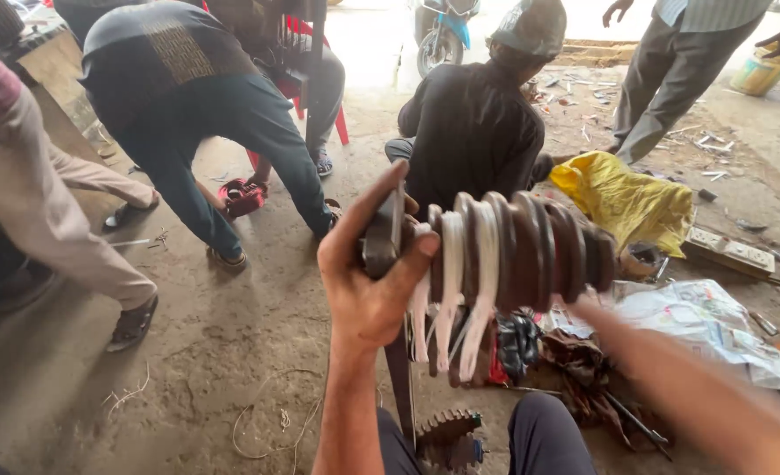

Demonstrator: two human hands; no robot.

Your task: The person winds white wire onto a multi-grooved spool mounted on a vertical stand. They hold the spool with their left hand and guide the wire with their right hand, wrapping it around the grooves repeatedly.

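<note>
Winding former [504,255], a brown ribbed spool with stepped discs, held up in the air in front of me, above my knees and the dirt floor [223,352]. My left hand [368,281] is closed around its near end, thumb up over the end plate, fingers wrapped across the first groove. My right hand [583,303] comes in from the far side under the spool; blurred, so I cannot tell whether it grips or only touches.

Long axis runs roughly level, left to right, slightly away from me; the smaller discs point off to the right of my left hand, toward the yellow bag [627,202].

White tape strips [460,290] hang loose from the grooves nearest my left hand.

Risks, as I judge them: one-ended grip, so the heavy far end could droop or twist out; loose strips could slip from their grooves or snag. Below the hand sits a toothed gear [447,435] and scattered tools [618,409]; a drop would land there. A seated person in black [473,132] is just beyond the spool.
</note>
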